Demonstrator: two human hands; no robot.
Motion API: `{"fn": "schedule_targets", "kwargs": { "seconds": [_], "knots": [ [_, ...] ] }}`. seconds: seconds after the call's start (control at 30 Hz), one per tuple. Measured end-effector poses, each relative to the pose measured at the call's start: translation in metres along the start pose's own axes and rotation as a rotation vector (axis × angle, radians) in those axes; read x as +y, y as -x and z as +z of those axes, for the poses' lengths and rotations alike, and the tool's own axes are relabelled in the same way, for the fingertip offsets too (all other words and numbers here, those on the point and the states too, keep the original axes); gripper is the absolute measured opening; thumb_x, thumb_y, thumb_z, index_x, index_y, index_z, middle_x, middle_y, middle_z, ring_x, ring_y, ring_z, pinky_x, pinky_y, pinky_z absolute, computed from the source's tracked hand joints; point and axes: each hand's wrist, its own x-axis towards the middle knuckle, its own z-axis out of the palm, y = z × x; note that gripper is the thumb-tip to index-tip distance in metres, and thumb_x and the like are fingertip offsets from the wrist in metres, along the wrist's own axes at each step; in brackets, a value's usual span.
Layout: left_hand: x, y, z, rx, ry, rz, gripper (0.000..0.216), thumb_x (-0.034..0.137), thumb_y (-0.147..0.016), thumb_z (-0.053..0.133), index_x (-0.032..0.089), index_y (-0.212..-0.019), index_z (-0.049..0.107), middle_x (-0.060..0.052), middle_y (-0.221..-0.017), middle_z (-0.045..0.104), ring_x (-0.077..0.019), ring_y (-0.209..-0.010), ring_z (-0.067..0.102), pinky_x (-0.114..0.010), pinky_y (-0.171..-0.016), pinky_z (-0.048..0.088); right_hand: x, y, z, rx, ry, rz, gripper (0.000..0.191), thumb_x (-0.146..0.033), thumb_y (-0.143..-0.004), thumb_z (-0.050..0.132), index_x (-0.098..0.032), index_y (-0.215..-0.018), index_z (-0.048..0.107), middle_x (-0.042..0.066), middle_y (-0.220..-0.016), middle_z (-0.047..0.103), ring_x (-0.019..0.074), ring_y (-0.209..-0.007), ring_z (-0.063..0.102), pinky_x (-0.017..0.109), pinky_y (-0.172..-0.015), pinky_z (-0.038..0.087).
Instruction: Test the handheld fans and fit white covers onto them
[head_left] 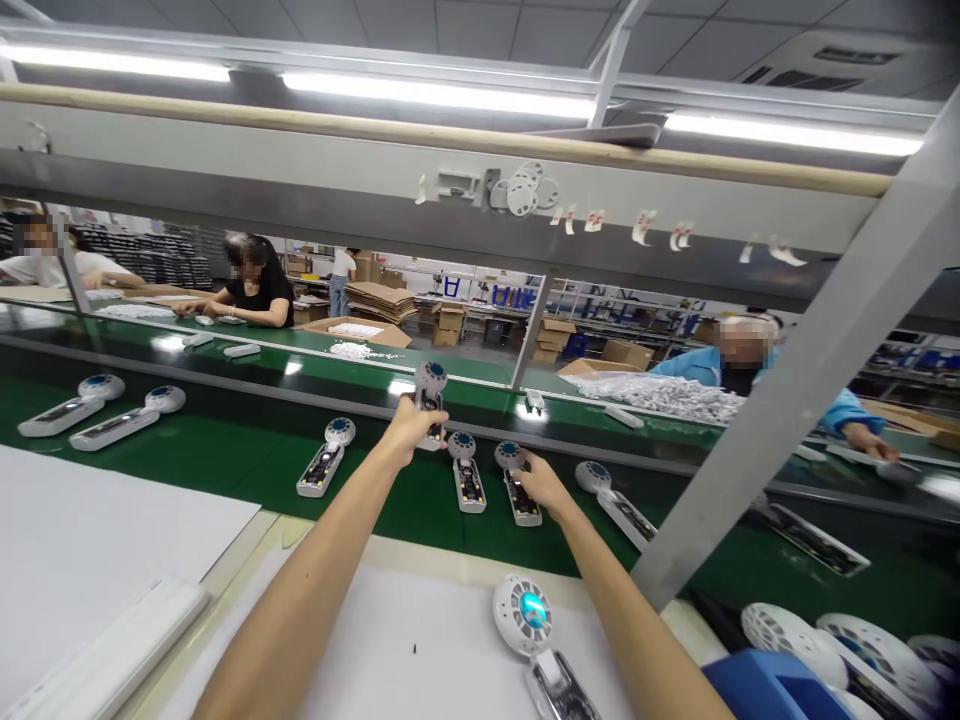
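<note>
Both my arms reach out over a green conveyor belt (225, 450). My left hand (411, 428) is closed around a white hand-held fan body (430, 398), lifted above the belt with its round head up. My right hand (541, 483) rests fingers curled on another fan body (517, 485) that lies flat on the belt. A third fan body (466, 472) lies between the two hands. More of them lie on the belt: one to the left (325, 458) and one to the right (619, 500).
On the white work surface (420, 640) near me lies a fan with a glowing blue centre (529, 612). Fan heads fill a blue bin (780, 685) at lower right. A slanted metal post (787, 400) crosses the right. Other people work across the line.
</note>
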Motion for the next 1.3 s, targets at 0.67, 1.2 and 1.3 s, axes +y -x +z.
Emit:
{"fn": "schedule_targets", "kwargs": {
  "seconds": [0.67, 1.2, 1.3],
  "knots": [
    [0.084, 0.1, -0.004, -0.367, 0.483, 0.476, 0.074, 0.012, -0.075, 0.063, 0.024, -0.142, 0.033, -0.005, -0.102, 0.068, -0.0158, -0.064, 0.068, -0.03, -0.058, 0.058, -0.108, 0.046, 0.056, -0.431, -0.464, 0.169, 0.023, -0.033, -0.099, 0.06, -0.012, -0.11, 0.062, 0.004, -0.095, 0.066, 0.0126, -0.078, 0.066, 0.028, -0.069, 0.058],
    [0.086, 0.126, 0.016, -0.338, 0.418, 0.556, 0.067, 0.016, -0.073, 0.069, 0.025, -0.131, 0.037, -0.007, -0.11, 0.067, -0.0155, -0.066, 0.068, -0.029, -0.056, 0.057, -0.156, 0.157, -0.064, -0.288, -0.782, -0.329, 0.086, -0.017, -0.071, 0.068, -0.028, -0.15, 0.036, 0.006, -0.101, 0.074, 0.0172, -0.068, 0.07, 0.024, -0.056, 0.057],
    [0.086, 0.13, 0.016, -0.366, 0.383, 0.574, 0.066, 0.016, -0.074, 0.068, 0.025, -0.132, 0.037, -0.006, -0.104, 0.068, -0.0165, -0.065, 0.068, -0.03, -0.057, 0.058, -0.158, 0.164, -0.067, -0.24, -0.815, -0.403, 0.087, -0.019, -0.07, 0.069, -0.027, -0.15, 0.036, 0.006, -0.101, 0.073, 0.0177, -0.07, 0.07, 0.024, -0.055, 0.057]
  ]
}}
